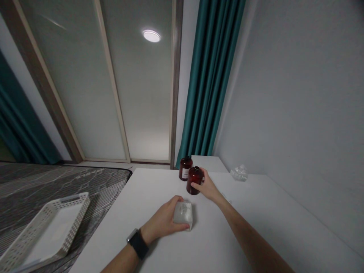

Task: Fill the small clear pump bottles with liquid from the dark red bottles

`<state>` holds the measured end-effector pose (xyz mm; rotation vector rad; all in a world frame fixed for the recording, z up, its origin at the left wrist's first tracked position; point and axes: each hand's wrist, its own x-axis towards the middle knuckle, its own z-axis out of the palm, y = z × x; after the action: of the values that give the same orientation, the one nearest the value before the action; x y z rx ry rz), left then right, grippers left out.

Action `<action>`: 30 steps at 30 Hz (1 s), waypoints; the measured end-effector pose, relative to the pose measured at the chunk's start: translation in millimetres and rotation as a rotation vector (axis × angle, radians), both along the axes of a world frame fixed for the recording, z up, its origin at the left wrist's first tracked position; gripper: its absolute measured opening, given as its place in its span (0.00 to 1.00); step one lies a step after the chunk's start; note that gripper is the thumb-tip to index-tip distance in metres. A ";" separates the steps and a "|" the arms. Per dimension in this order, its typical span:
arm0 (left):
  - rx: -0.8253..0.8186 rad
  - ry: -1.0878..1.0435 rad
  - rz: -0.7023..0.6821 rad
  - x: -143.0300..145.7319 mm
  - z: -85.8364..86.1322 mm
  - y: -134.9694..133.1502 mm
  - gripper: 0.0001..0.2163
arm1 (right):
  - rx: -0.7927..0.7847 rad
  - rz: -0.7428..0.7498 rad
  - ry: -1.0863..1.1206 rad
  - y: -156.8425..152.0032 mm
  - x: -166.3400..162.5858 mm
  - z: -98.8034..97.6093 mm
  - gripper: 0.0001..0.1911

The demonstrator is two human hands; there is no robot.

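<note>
My left hand [160, 220], with a watch on its wrist, grips a small whitish, see-through square container [182, 214] at the table's middle. Its thumb and fingers clasp opposite sides; what the container is exactly I cannot make out. Farther off, my right hand [209, 187] is closed around a dark red-brown glass bottle [193, 182] with a narrow neck. Whether this bottle touches the tabletop is unclear. Just behind it stands a similar bottle [185, 174] with a white label, upright and partly covered by the first. Something dark and labelled shows in part behind my right fingers.
The white table [136, 201] fills the front. A white block-like surface [209, 163] adjoins its far edge. Crumpled clear plastic [239, 173] lies near the grey wall on the right. A white perforated basket [81, 212] rests on grey patterned fabric [108, 185] at left.
</note>
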<state>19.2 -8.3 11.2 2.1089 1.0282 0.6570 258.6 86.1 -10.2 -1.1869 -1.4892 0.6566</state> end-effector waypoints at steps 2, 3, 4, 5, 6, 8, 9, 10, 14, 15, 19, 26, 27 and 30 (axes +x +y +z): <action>0.004 0.000 -0.007 0.0 0.7 -0.2 0.29 | 0.037 -0.097 0.009 -7.2 5.8 4.0 0.34; 0.005 0.001 -0.008 0.1 1.1 -0.4 0.28 | 0.056 -0.148 0.019 -13.2 8.4 6.4 0.29; 0.005 0.003 -0.009 0.1 1.3 -0.5 0.28 | 0.075 -0.191 0.030 -21.0 10.3 8.8 0.25; 0.003 0.006 -0.008 0.1 1.5 -0.7 0.28 | 0.089 -0.219 0.037 -30.3 10.9 10.7 0.23; -0.001 0.008 -0.007 0.2 1.7 -0.8 0.28 | 0.097 -0.225 0.040 -40.9 10.1 11.8 0.20; -0.004 0.004 -0.003 0.4 1.7 -1.2 0.28 | 0.085 -0.159 0.024 -63.9 3.8 10.7 0.17; -0.005 -0.004 -0.003 0.5 1.5 -1.2 0.28 | 0.075 -0.109 0.010 -75.1 -1.4 8.6 0.16; -0.006 -0.016 -0.005 0.5 1.2 -1.1 0.28 | 0.061 -0.049 -0.012 -85.4 -7.5 5.7 0.15; -0.034 -0.100 -0.021 -1.3 -2.1 2.0 0.34 | -0.017 0.199 -0.127 -109.0 -30.6 -6.9 0.16; -0.053 -0.127 -0.021 -2.6 -3.3 3.6 0.36 | -0.030 0.239 -0.141 -110.3 -34.2 -8.9 0.16; -0.104 -0.218 -0.022 -10.6 -6.9 11.4 0.41 | -0.064 0.290 -0.154 -107.9 -36.8 -10.7 0.17; -0.038 -0.150 -0.076 -25.3 3.0 20.6 0.31 | -0.095 0.354 -0.201 -110.5 -27.6 -4.6 0.25; -0.044 -0.127 -0.077 -26.9 5.4 21.3 0.30 | -0.100 0.361 -0.220 -111.7 -27.4 -3.1 0.27; -0.103 -0.108 -0.100 -30.6 11.4 22.0 0.28 | -0.105 0.360 -0.263 -114.8 -28.8 0.9 0.30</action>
<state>-11.4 13.8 22.6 1.9995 0.8732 0.6474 229.8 -28.7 -9.4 -1.1251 -1.9369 0.8533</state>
